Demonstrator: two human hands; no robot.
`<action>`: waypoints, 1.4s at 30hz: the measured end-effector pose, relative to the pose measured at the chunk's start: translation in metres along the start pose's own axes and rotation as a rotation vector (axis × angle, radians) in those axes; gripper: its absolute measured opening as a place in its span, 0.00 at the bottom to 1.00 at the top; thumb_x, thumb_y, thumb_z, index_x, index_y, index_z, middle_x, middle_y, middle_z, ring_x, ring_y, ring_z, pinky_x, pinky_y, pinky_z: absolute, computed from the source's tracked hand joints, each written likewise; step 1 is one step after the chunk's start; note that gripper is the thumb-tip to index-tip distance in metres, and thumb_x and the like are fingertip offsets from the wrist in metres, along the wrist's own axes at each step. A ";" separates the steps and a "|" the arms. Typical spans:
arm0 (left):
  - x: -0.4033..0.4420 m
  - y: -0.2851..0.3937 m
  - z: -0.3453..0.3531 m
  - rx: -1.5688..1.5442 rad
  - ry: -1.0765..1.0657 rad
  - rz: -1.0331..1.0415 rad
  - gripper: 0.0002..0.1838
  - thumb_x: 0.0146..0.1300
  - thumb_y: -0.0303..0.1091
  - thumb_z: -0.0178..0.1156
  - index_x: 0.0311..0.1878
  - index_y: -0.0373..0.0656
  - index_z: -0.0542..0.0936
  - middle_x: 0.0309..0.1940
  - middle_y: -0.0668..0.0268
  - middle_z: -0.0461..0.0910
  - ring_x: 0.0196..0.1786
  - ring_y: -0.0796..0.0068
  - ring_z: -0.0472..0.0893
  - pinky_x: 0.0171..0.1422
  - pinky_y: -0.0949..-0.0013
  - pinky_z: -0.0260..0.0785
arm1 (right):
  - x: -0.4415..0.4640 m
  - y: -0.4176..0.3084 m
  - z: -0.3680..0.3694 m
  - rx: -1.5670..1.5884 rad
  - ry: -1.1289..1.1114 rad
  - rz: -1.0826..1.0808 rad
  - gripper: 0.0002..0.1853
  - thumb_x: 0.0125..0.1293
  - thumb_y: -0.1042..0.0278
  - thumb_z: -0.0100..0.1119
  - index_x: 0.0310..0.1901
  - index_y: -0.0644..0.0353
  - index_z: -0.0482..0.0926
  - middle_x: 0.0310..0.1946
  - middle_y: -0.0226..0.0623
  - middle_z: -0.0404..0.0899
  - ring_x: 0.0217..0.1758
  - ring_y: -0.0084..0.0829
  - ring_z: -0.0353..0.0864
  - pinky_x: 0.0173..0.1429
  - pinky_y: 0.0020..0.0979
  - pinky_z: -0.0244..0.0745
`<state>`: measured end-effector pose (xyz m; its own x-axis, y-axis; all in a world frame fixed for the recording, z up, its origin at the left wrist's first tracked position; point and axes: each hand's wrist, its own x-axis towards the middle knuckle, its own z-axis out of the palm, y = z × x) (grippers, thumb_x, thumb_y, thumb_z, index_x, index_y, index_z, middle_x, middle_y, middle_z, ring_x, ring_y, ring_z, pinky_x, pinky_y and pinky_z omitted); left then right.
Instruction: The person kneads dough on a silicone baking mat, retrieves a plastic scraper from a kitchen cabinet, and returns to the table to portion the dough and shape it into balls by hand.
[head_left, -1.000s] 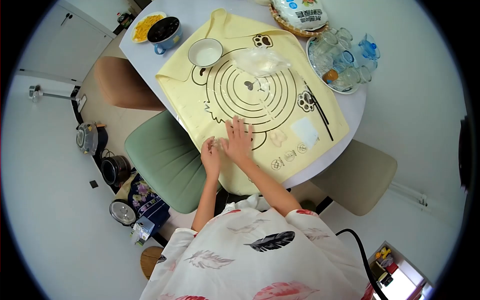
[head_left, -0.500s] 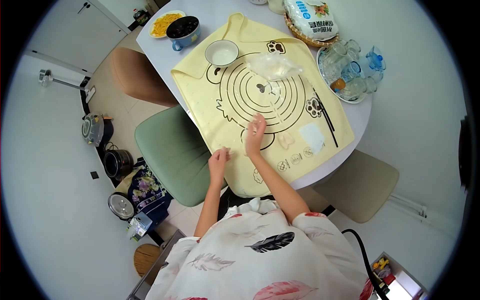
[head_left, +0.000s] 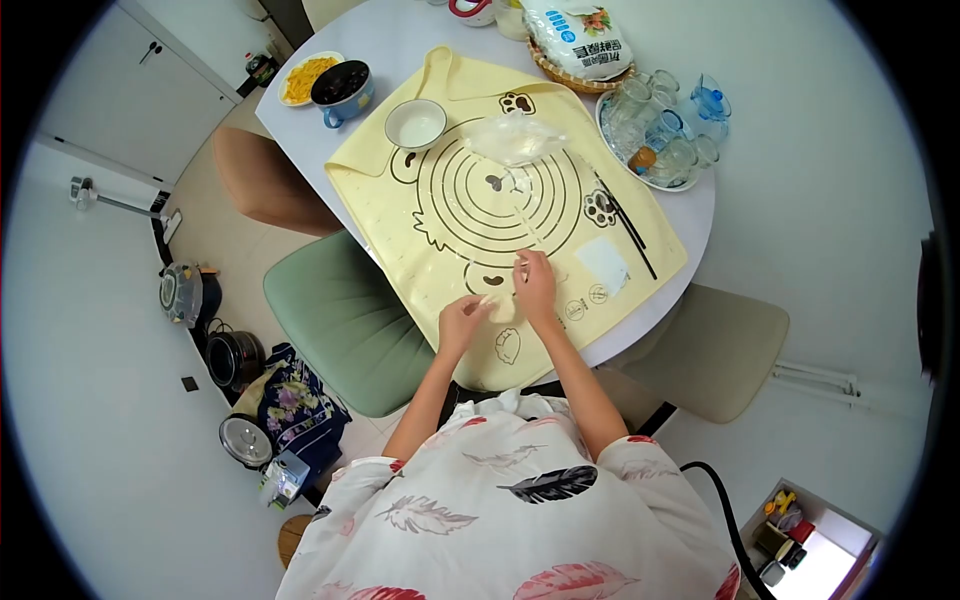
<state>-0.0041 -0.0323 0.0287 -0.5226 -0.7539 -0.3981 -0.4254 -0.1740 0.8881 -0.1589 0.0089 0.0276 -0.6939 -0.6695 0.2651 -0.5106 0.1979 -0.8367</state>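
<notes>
My left hand [head_left: 464, 322] pinches the edge of a small pale dough piece [head_left: 502, 311] over the near part of the yellow mat [head_left: 400, 210]. Just right of it, my right hand [head_left: 535, 280] is closed, fingertips together on something I cannot make out. A clear plastic bag with white contents [head_left: 515, 138] lies on the printed circles. Up and left of the bag stands a white bowl [head_left: 415, 124]. A pale square sheet [head_left: 604, 265] lies right of my right hand, and black chopsticks [head_left: 628, 225] lie beyond it.
At the back left are a plate of yellow strips [head_left: 308, 78] and a blue cup with dark contents [head_left: 343, 92]. At the back right are a basket with a white package [head_left: 580, 45] and a tray of glasses [head_left: 662, 140]. A green chair [head_left: 345, 320] stands left.
My left hand has moved right and now holds the dough piece, which lay farther right on the mat before. My right hand has closed and moved slightly down and right.
</notes>
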 end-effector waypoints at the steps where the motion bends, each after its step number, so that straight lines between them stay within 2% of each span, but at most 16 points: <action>1: 0.003 -0.003 0.000 0.205 0.083 0.185 0.16 0.56 0.33 0.62 0.46 0.35 0.78 0.31 0.64 0.80 0.31 0.75 0.79 0.39 0.75 0.71 | 0.003 0.005 -0.003 0.052 0.027 0.044 0.08 0.56 0.74 0.58 0.38 0.59 0.75 0.31 0.35 0.75 0.27 0.27 0.74 0.31 0.27 0.71; 2: 0.006 -0.007 0.001 0.203 0.083 0.184 0.16 0.56 0.33 0.62 0.46 0.35 0.78 0.31 0.64 0.80 0.31 0.75 0.79 0.39 0.75 0.71 | 0.005 0.009 -0.004 0.118 0.101 0.161 0.08 0.53 0.76 0.62 0.36 0.61 0.75 0.27 0.34 0.76 0.25 0.25 0.75 0.29 0.23 0.71; 3: 0.008 -0.002 0.003 0.299 0.235 0.397 0.13 0.55 0.32 0.62 0.43 0.36 0.79 0.30 0.60 0.81 0.31 0.72 0.79 0.39 0.73 0.71 | 0.008 0.009 -0.009 0.117 0.099 0.160 0.08 0.53 0.76 0.62 0.36 0.61 0.75 0.27 0.34 0.76 0.25 0.25 0.75 0.29 0.23 0.71; 4: 0.009 0.003 0.003 0.393 0.387 0.609 0.11 0.54 0.31 0.62 0.39 0.36 0.81 0.29 0.57 0.81 0.32 0.69 0.80 0.39 0.71 0.71 | 0.012 0.010 -0.015 0.410 0.007 0.432 0.08 0.54 0.75 0.63 0.35 0.63 0.75 0.27 0.34 0.76 0.26 0.24 0.75 0.30 0.23 0.71; 5: 0.008 0.006 0.001 0.392 0.387 0.605 0.11 0.54 0.31 0.62 0.39 0.36 0.81 0.29 0.57 0.81 0.32 0.69 0.80 0.39 0.71 0.71 | 0.013 0.011 -0.020 0.703 -0.087 0.705 0.08 0.55 0.74 0.63 0.35 0.65 0.75 0.27 0.35 0.77 0.26 0.24 0.76 0.31 0.23 0.72; 8: 0.008 0.019 -0.007 -0.036 0.188 0.207 0.08 0.55 0.29 0.62 0.35 0.35 0.81 0.27 0.61 0.81 0.29 0.75 0.80 0.36 0.75 0.71 | 0.014 -0.006 -0.033 0.855 -0.242 0.773 0.10 0.59 0.72 0.60 0.39 0.70 0.75 0.30 0.39 0.79 0.31 0.28 0.79 0.38 0.23 0.76; 10: 0.009 0.031 -0.008 -0.104 0.168 0.158 0.08 0.56 0.30 0.62 0.35 0.34 0.81 0.26 0.63 0.81 0.28 0.76 0.80 0.35 0.76 0.71 | 0.012 -0.013 -0.037 0.962 -0.315 0.818 0.11 0.61 0.72 0.57 0.42 0.71 0.74 0.33 0.40 0.79 0.35 0.29 0.81 0.42 0.24 0.77; 12: 0.012 0.039 -0.010 -0.171 0.142 0.116 0.09 0.57 0.30 0.62 0.35 0.33 0.81 0.25 0.65 0.81 0.27 0.77 0.79 0.34 0.76 0.71 | 0.009 -0.020 -0.041 1.152 -0.359 0.809 0.15 0.64 0.76 0.51 0.51 0.72 0.70 0.43 0.48 0.77 0.47 0.35 0.79 0.54 0.30 0.75; 18: 0.012 0.061 -0.008 -0.664 -0.083 -0.069 0.14 0.59 0.29 0.59 0.46 0.30 0.76 0.40 0.60 0.79 0.42 0.77 0.78 0.47 0.74 0.71 | 0.005 -0.039 -0.056 1.408 -0.420 0.846 0.21 0.63 0.73 0.46 0.57 0.71 0.64 0.53 0.53 0.71 0.57 0.40 0.72 0.65 0.37 0.64; 22: 0.010 0.060 0.001 -0.326 -0.064 0.108 0.16 0.56 0.27 0.61 0.47 0.30 0.77 0.36 0.62 0.81 0.37 0.77 0.80 0.43 0.76 0.73 | -0.004 -0.032 -0.051 1.327 -0.471 0.794 0.22 0.62 0.72 0.46 0.58 0.70 0.63 0.53 0.53 0.71 0.58 0.40 0.71 0.65 0.37 0.64; 25: 0.014 0.055 -0.001 -0.159 -0.004 0.050 0.13 0.56 0.27 0.61 0.43 0.29 0.78 0.31 0.63 0.81 0.32 0.78 0.80 0.38 0.78 0.73 | -0.006 -0.033 -0.052 1.354 -0.486 0.859 0.22 0.62 0.72 0.46 0.59 0.68 0.63 0.54 0.53 0.71 0.57 0.40 0.72 0.62 0.36 0.66; 28: 0.017 0.044 -0.004 -0.223 -0.029 0.074 0.10 0.57 0.26 0.61 0.40 0.29 0.80 0.29 0.62 0.81 0.29 0.78 0.80 0.35 0.78 0.74 | -0.008 -0.037 -0.053 1.238 -0.505 0.784 0.21 0.68 0.67 0.40 0.59 0.68 0.63 0.53 0.49 0.72 0.55 0.38 0.75 0.62 0.35 0.65; 32: 0.025 0.032 -0.012 -0.281 -0.042 0.040 0.10 0.58 0.25 0.60 0.41 0.29 0.79 0.29 0.62 0.81 0.29 0.79 0.80 0.35 0.78 0.74 | -0.009 -0.035 -0.053 1.148 -0.538 0.743 0.21 0.66 0.70 0.44 0.60 0.66 0.62 0.54 0.50 0.71 0.55 0.39 0.74 0.61 0.34 0.67; 37: 0.033 0.031 -0.034 -0.134 0.157 0.137 0.07 0.58 0.26 0.60 0.36 0.29 0.80 0.26 0.64 0.81 0.26 0.82 0.78 0.32 0.79 0.72 | -0.005 -0.015 -0.054 0.991 -0.514 0.665 0.21 0.65 0.72 0.48 0.59 0.67 0.63 0.54 0.50 0.70 0.55 0.39 0.74 0.61 0.34 0.68; 39: 0.036 0.032 -0.040 -0.100 0.172 0.149 0.07 0.58 0.27 0.60 0.33 0.31 0.80 0.24 0.65 0.80 0.25 0.83 0.77 0.32 0.79 0.71 | 0.005 -0.009 -0.052 0.784 -0.464 0.634 0.19 0.64 0.74 0.49 0.56 0.68 0.65 0.47 0.47 0.76 0.48 0.35 0.79 0.53 0.29 0.75; 42: 0.052 0.037 -0.046 0.006 0.151 0.206 0.09 0.61 0.29 0.57 0.38 0.31 0.79 0.25 0.65 0.80 0.27 0.82 0.77 0.34 0.77 0.71 | 0.027 -0.005 -0.045 0.713 -0.415 0.661 0.16 0.64 0.74 0.51 0.53 0.69 0.68 0.43 0.47 0.78 0.41 0.33 0.82 0.44 0.25 0.78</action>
<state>-0.0128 -0.1072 0.0515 -0.4829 -0.8591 -0.1699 -0.3259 -0.0038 0.9454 -0.1980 0.0215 0.0605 -0.4281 -0.8012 -0.4181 0.4155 0.2364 -0.8783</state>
